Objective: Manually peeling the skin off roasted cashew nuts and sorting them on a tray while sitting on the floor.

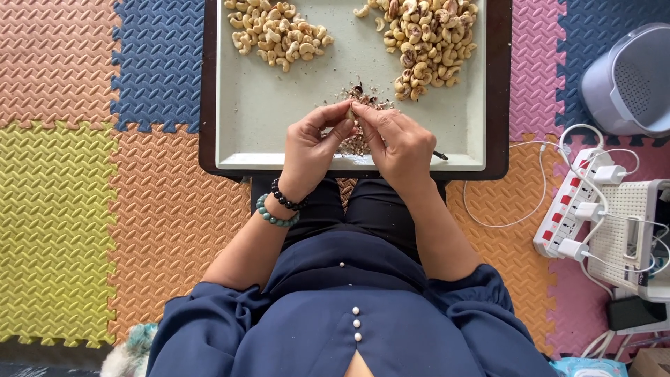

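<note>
Both hands meet over the near edge of the tray (244,105). The left hand (309,146) and right hand (394,143) pinch one small nut (350,112) between their fingertips. Bits of skin (363,94) lie under them. Two piles of nuts (279,31) sit at the far edge.

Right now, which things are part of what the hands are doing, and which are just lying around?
In use:
left hand and right hand, pinching one nut
tray
pale peeled nuts
brown-skinned nuts
skin scraps

Lying about:
power strip with chargers
white container
foam floor mats
</note>
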